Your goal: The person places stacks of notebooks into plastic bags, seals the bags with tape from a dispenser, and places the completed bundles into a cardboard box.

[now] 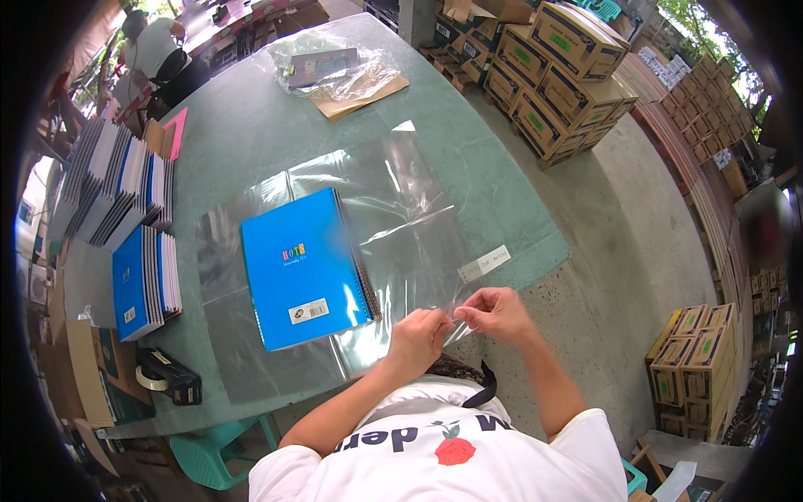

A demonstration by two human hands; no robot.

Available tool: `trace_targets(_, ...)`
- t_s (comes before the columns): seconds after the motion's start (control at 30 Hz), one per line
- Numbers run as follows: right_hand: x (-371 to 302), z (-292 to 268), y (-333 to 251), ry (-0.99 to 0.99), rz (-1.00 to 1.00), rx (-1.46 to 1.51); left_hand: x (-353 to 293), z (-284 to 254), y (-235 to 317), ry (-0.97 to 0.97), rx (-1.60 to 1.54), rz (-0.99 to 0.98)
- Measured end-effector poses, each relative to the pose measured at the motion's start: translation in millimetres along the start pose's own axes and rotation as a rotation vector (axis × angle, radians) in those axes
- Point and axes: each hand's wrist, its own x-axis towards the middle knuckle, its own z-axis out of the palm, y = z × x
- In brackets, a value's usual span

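Observation:
A blue spiral notebook [305,259] lies closed on a large sheet of clear plastic film [401,217], its wire binding toward the right. At the film's near right corner, my left hand [418,339] has its fingers pinched on the edge of the film. Close beside it, my right hand [493,316] also pinches the film, thumb against fingers. Between the two hands a bit of the film is gathered up off the table. The notebook is left of both hands, touched by neither.
Stacked spiral notebooks [117,184] line the table's left side, with more blue ones [146,280] nearer. A tape dispenser [171,376] sits at the near left. Plastic wrapping [368,79] lies at the far end. Cartons [560,75] are piled on the right; a person [155,54] is at the far left.

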Motion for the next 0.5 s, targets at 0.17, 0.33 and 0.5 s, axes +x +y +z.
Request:
trace_targets(0.17, 20.5, -12.1, 20.0, -0.284, -0.029, 0.007, -13.4, 5.5, 3.4, -0.002, -0.017, -0.127)
trace_targets(0.33, 88.4, 15.2, -42.5, -0.324, 0.059, 0.616, -8.0, 6.6, -1.3, -0.105, 0.022, 0.1)
trace_targets(0.5, 109.3, 39.3, -113.5, -0.206, -0.091, -0.53, 43.5, -139.2, -66.5, 0.329, 0.423, 0.157)
